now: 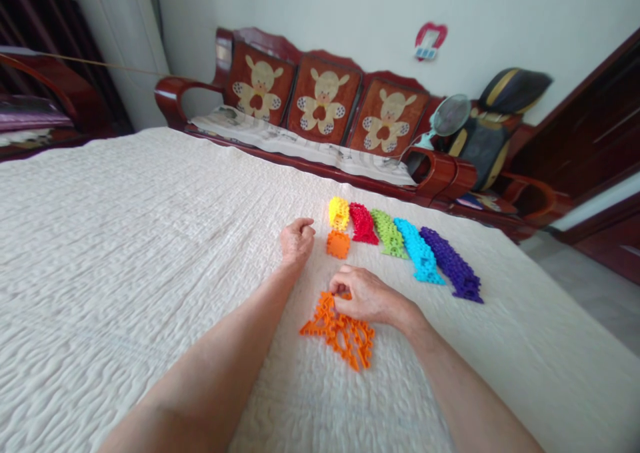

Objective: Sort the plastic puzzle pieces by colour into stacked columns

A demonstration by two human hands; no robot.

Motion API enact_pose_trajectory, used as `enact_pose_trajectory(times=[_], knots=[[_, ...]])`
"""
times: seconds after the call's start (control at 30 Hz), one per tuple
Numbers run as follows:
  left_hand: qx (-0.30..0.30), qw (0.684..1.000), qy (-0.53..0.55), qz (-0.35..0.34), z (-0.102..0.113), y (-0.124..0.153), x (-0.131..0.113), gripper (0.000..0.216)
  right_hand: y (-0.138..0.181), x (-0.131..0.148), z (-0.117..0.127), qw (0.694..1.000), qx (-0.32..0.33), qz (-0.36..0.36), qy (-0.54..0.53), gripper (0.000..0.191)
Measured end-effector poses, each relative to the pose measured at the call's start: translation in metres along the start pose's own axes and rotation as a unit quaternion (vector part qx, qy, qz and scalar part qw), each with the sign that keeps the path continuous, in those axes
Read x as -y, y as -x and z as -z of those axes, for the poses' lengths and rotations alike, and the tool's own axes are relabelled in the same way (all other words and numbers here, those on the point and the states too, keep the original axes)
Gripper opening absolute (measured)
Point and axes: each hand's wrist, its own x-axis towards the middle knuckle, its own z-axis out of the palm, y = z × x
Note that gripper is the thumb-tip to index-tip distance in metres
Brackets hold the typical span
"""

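My right hand (364,294) is closed in a pinch on the top edge of a loose heap of orange plastic pieces (341,331) lying on the cream quilt (125,240). My left hand (297,240) rests on the quilt with its fingers curled in, nothing visible in them, just left of a small stack of orange pieces (339,244). Beyond that stack lie rows of stacked pieces: yellow (339,213), red (363,224), green (389,234), light blue (419,250) and purple (453,264).
A dark wooden bench (320,100) with three animal-print cushions stands behind the quilt. A small fan (449,116) and a dark bag (495,120) sit at its right end. A wooden door (595,133) is at the far right.
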Motion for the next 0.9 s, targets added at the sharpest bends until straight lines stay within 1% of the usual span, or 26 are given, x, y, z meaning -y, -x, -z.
enact_pose_trajectory(times=[0.1,0.2,0.23,0.3,0.4,0.43,0.5,0.63,0.9], knots=[[0.002,1.0,0.001,0.004,0.0,0.001,-0.001,0.035,-0.002,-0.005,-0.001,1.0,-0.015,0.005,-0.025,0.005],[0.002,1.0,-0.002,0.004,0.001,0.002,-0.003,0.034,-0.008,-0.014,-0.001,0.996,-0.062,-0.006,-0.063,0.007],[0.0,1.0,-0.004,0.004,0.001,0.002,-0.003,0.034,-0.01,-0.019,-0.001,0.993,-0.089,-0.009,-0.076,0.008],[-0.002,1.0,-0.006,0.003,0.001,0.003,-0.004,0.034,-0.017,-0.027,-0.003,0.982,-0.162,-0.016,-0.091,0.009],[0.001,1.0,-0.005,0.004,0.0,0.002,-0.002,0.034,-0.027,-0.039,-0.007,0.955,-0.282,-0.029,-0.086,0.012],[0.002,1.0,-0.005,0.005,0.0,0.002,-0.002,0.034,-0.03,-0.042,-0.008,0.947,-0.31,-0.031,-0.081,0.013],[0.003,1.0,-0.005,0.008,-0.001,0.002,-0.001,0.034,-0.035,-0.047,-0.011,0.936,-0.343,-0.031,-0.07,0.014],[0.002,1.0,-0.005,0.007,0.0,0.003,-0.003,0.034,-0.04,-0.053,-0.014,0.928,-0.368,-0.026,-0.041,0.015],[0.007,1.0,-0.012,0.012,0.002,0.004,-0.007,0.035,-0.044,-0.06,-0.017,0.934,-0.356,-0.028,-0.003,0.021]])
